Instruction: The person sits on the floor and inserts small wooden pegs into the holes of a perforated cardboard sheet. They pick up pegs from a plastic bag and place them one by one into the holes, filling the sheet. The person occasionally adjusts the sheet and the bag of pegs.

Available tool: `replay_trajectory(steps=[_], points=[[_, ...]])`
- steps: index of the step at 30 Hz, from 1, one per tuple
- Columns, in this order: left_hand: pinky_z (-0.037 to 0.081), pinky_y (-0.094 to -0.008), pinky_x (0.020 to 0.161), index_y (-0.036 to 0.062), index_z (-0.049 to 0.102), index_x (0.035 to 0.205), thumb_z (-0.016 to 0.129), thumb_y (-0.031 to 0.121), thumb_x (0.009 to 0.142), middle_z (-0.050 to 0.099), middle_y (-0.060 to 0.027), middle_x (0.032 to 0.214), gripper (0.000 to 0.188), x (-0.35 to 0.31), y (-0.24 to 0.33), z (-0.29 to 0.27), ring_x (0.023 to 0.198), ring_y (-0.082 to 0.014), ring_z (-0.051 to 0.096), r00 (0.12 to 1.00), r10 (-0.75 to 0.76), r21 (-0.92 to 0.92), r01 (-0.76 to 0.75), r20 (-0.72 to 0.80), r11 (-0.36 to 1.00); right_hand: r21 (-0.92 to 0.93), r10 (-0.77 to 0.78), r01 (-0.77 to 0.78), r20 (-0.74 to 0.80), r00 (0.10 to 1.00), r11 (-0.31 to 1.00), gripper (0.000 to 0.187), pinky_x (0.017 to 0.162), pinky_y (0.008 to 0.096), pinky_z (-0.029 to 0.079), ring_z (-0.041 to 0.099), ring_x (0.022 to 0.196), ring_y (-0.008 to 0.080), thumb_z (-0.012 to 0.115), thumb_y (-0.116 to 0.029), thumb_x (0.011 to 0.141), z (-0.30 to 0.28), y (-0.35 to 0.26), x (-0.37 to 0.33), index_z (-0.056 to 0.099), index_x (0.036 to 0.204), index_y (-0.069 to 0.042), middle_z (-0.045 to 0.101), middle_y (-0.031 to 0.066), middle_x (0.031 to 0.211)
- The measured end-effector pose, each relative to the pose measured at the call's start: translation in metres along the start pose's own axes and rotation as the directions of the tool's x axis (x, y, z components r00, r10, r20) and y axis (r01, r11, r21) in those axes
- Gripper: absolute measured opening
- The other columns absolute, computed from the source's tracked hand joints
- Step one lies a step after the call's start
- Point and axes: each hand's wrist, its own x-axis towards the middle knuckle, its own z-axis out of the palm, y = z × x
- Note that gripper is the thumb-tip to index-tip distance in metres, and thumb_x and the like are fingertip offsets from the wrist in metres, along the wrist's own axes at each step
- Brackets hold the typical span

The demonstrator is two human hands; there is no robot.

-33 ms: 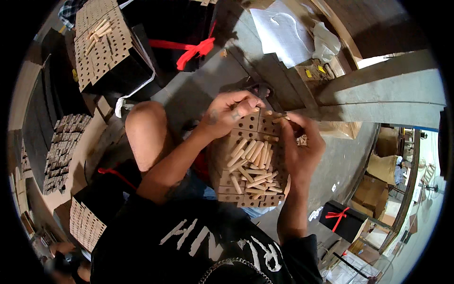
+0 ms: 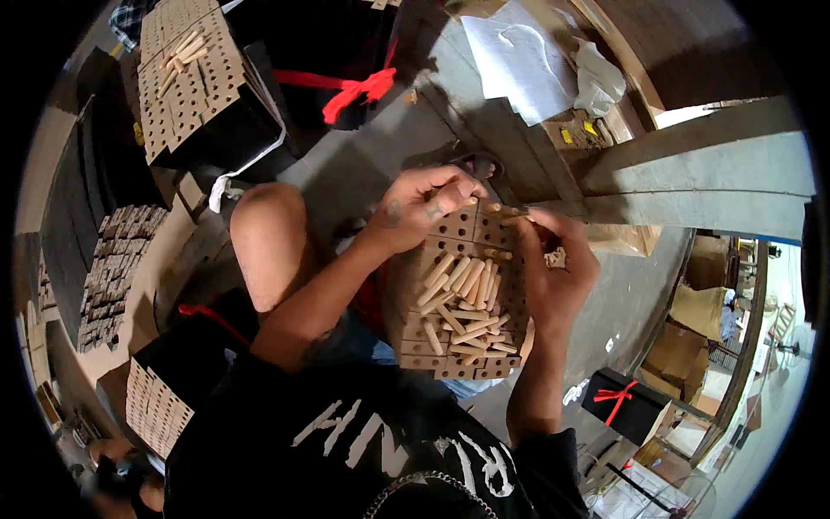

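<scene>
Left hand [image 2: 424, 206] pinches 1 dowel at the perforated board [image 2: 458, 227]; right hand [image 2: 553, 268] grasps dowels; positions unchanged.

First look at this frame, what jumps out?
Dead centre, a perforated wooden board rests on the person's lap with a loose heap of short wooden dowels on it. The left hand grips its far edge, and the right hand pinches dowels at its right side. Upper left, a similar perforated board lies on a black box beside a bright red ribbon.
</scene>
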Motion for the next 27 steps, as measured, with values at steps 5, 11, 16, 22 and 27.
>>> replay_trajectory(steps=[5,11,16,22,27], points=[[0.046,-0.0268,0.073,-0.0006,0.071,0.1,0.057,0.04,0.1,0.063,-0.003,0.082,0.043,-0.002,-0.005,0.0,0.077,-0.0095,0.055,1.0,0.005,-0.016,-0.005,-0.003,1.0,-0.056,-0.272,0.275,0.057,0.961,0.96,0.023,0.07,0.0367,0.05,0.063,0.077,0.0277,0.076,0.005,0.079,-0.005,0.003,0.004,0.069,0.1,-0.004,0.07,0.0104,0.091],[0.046,-0.0266,0.072,-0.0006,0.071,0.1,0.058,0.036,0.1,0.062,-0.0028,0.081,0.039,-0.002,-0.002,-0.001,0.076,-0.0091,0.054,1.0,-0.01,-0.017,0.01,0.01,1.0,-0.147,-0.337,0.332,-0.014,0.941,0.932,0.027,0.075,0.0392,0.051,0.062,0.085,0.0308,0.074,0.006,0.078,0.007,0.006,-0.007,0.069,0.102,-0.005,0.069,0.0108,0.098],[0.046,-0.026,0.072,-0.0012,0.071,0.099,0.058,0.033,0.1,0.062,-0.0011,0.08,0.036,-0.001,0.005,0.002,0.076,-0.008,0.053,1.0,-0.022,-0.006,0.021,-0.012,1.0,-0.171,-0.311,0.347,0.206,0.928,0.922,0.032,0.079,0.0416,0.052,0.062,0.089,0.0316,0.07,0.008,0.078,-0.008,-0.005,0.001,0.07,0.107,-0.006,0.065,0.0123,0.107],[0.05,-0.0305,0.088,-0.0049,0.068,0.101,0.053,0.029,0.103,0.072,-0.0099,0.102,0.037,-0.003,0.004,-0.004,0.095,-0.0136,0.064,0.996,-0.084,-0.014,0.085,0.034,0.996,-0.149,-0.131,0.18,0.288,0.949,0.972,0.033,0.079,0.0412,0.052,0.064,0.09,0.031,0.07,0.007,0.078,-0.037,-0.02,-0.008,0.071,0.108,-0.006,0.064,0.0121,0.111],[0.05,-0.0304,0.088,-0.0051,0.067,0.102,0.054,0.029,0.101,0.072,-0.0105,0.104,0.037,-0.002,0.009,-0.005,0.095,-0.0138,0.064,0.991,-0.125,0.036,0.123,0.052,0.992,-0.007,-0.023,0.032,0.529,0.849,0.999,0.035,0.074,0.0365,0.052,0.066,0.082,0.0265,0.073,0.005,0.077,-0.066,-0.012,-0.043,0.071,0.11,-0.006,0.073,0.0084,0.096]])
